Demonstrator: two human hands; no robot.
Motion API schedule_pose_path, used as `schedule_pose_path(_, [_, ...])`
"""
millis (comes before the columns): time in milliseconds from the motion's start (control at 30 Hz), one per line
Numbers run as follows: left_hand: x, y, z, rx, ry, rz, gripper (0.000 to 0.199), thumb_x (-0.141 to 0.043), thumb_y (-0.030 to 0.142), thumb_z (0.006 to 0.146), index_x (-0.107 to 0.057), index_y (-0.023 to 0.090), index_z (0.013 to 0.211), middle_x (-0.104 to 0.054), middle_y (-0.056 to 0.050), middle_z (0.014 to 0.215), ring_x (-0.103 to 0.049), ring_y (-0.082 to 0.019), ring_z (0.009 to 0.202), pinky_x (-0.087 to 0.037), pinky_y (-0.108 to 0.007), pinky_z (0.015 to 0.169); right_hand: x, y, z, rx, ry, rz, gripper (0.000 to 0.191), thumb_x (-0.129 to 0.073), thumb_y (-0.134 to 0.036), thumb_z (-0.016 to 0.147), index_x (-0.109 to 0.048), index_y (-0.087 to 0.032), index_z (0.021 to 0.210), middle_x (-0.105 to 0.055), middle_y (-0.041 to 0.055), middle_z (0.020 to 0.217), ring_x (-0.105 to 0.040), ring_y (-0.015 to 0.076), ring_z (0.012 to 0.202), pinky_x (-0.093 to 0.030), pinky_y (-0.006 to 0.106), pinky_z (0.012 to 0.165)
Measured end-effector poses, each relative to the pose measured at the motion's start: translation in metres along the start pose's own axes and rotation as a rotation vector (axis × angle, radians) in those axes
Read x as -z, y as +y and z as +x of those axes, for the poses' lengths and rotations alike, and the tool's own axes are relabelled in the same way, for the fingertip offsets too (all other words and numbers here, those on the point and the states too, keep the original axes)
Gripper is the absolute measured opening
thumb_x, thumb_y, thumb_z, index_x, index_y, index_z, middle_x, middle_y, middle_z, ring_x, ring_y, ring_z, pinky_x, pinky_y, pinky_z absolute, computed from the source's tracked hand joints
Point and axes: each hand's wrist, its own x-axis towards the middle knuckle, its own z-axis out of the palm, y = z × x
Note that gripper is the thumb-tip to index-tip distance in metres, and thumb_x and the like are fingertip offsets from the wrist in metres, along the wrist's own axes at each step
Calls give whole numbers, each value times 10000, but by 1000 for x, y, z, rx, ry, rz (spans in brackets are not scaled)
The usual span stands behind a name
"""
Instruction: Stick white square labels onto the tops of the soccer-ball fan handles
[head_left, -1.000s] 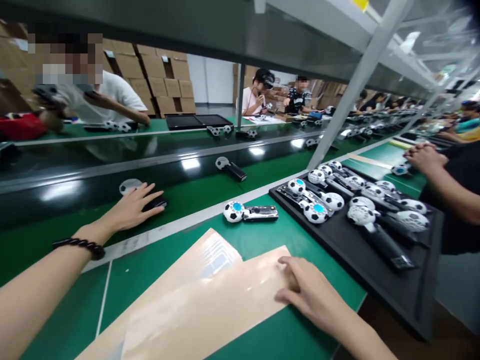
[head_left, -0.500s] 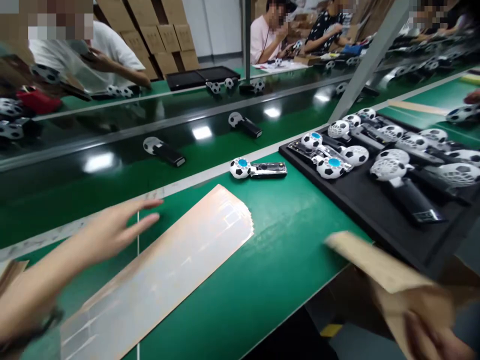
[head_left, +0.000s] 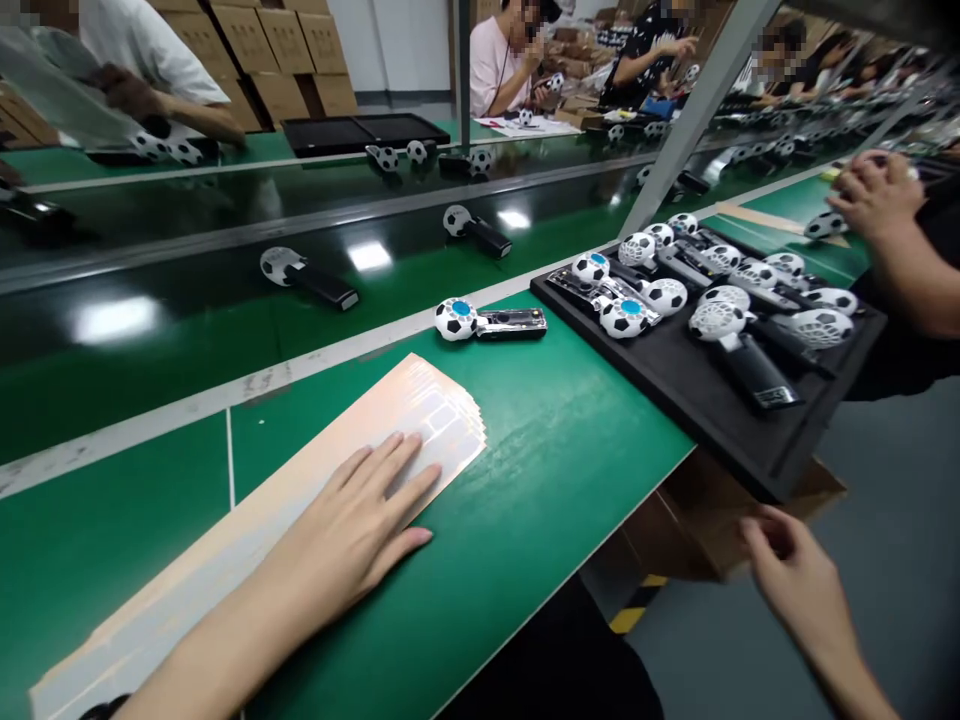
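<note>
My left hand (head_left: 367,520) lies flat with spread fingers on a fanned stack of long pale sheets with printed label outlines (head_left: 442,410). Past the stack's far end, a handheld fan with a soccer-ball head (head_left: 456,319) rests on the green table, its black handle casing exposed and a blue disc on the ball. My right hand (head_left: 799,575) is off the table's edge beside a cardboard box (head_left: 697,530). Its fingers curl loosely, and nothing shows between them.
A black tray (head_left: 660,390) at the table's right holds several soccer-ball fans. More fans (head_left: 322,280) lie on the dark green conveyor (head_left: 420,260). A slanted metal post (head_left: 697,115) rises behind the tray. A co-worker's hands (head_left: 877,190) are at the right; other people sit across.
My left hand has come down onto the sheet stack. The tan strip of paper my right hand held is gone from it, and that hand is now by the box. The view has shifted.
</note>
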Motion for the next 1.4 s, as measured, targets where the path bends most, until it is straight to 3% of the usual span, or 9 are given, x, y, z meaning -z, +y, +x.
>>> schedule_pose_path(167, [-14, -1, 26, 15, -30, 56, 590, -194, 481, 1090, -622, 223, 1403, -553, -160, 1508, -553, -384, 1374, -474, -555, 1072, -65, -122, -1, 551, -302, 222, 251, -499, -323, 994, -730, -255, 924, -769, 54, 885, -736, 204, 826, -604, 310, 771])
schedule_pose_path(300, [-17, -3, 27, 21, -61, 58, 558, -217, 430, 1098, -591, 186, 1432, -563, -149, 1501, -581, -346, 1352, -476, -498, 1071, -112, -185, 25, 640, -436, 190, 166, -609, -183, 960, -712, -174, 1089, -730, 121, 1046, -709, 262, 968, -592, 385, 829])
schedule_pose_path(700, [-15, -1, 25, 23, -17, 50, 543, -235, 414, 1097, -618, 174, 1397, -588, -153, 1473, -625, -345, 1297, -492, -492, 1031, -112, -196, 42, 552, -626, 143, 98, -597, -98, 953, -670, -162, 953, -685, 106, 976, -678, 243, 876, -536, 376, 792])
schedule_pose_path(933, [-19, -3, 24, 2, 46, 81, 522, -262, 405, 1096, -643, 185, 1377, -621, -133, 1440, -658, -337, 1251, -496, -475, 1010, -115, -200, 45, 491, -656, 282, 108, -594, -62, 917, -640, -160, 916, -677, 115, 966, -661, 253, 893, -506, 398, 818])
schedule_pose_path(1067, [-16, -4, 19, -10, 71, 120, 523, -242, 367, 1092, -673, 183, 1325, -649, -132, 1408, -669, -340, 1229, -534, -485, 949, -101, -189, 54, 451, -677, 478, 143, -643, -115, 887, -615, -203, 779, -682, 32, 826, -656, 192, 779, -516, 317, 745])
schedule_pose_path(1133, [-5, -9, 36, 12, -15, 64, 465, -301, 328, 1077, -712, 191, 1246, -703, -133, 1326, -702, -332, 1156, -560, -465, 896, -89, -177, 63, 373, -634, 599, 138, -626, -236, 927, -604, -215, 792, -685, 10, 763, -665, 170, 711, -533, 275, 672])
schedule_pose_path(1233, [16, -20, 103, 117, -270, -107, 290, -475, 231, 1015, -754, 157, 989, -776, -131, 1051, -740, -307, 958, -572, -435, 852, -73, -163, 77, 222, -488, 728, 251, -573, -431, 966, -563, -220, 830, -694, 13, 704, -685, 168, 629, -560, 268, 600])
schedule_pose_path(1333, [25, -30, 193, 209, -206, -186, 337, -590, 191, 961, -624, 101, 1284, -608, -219, 1396, -569, -360, 1319, -472, -494, 1072, -61, -162, 85, 179, -393, 797, 315, -625, -511, 938, -562, -222, 829, -705, 11, 666, -696, 165, 590, -568, 250, 573])
schedule_pose_path(1400, [23, -40, 237, 259, -229, -220, 329, -655, 174, 908, -646, 67, 1219, -668, -245, 1269, -643, -356, 1206, -520, -458, 997, -55, -164, 88, 195, -372, 815, 304, -674, -498, 918, -596, -218, 829, -711, 11, 640, -704, 163, 579, -572, 228, 556])
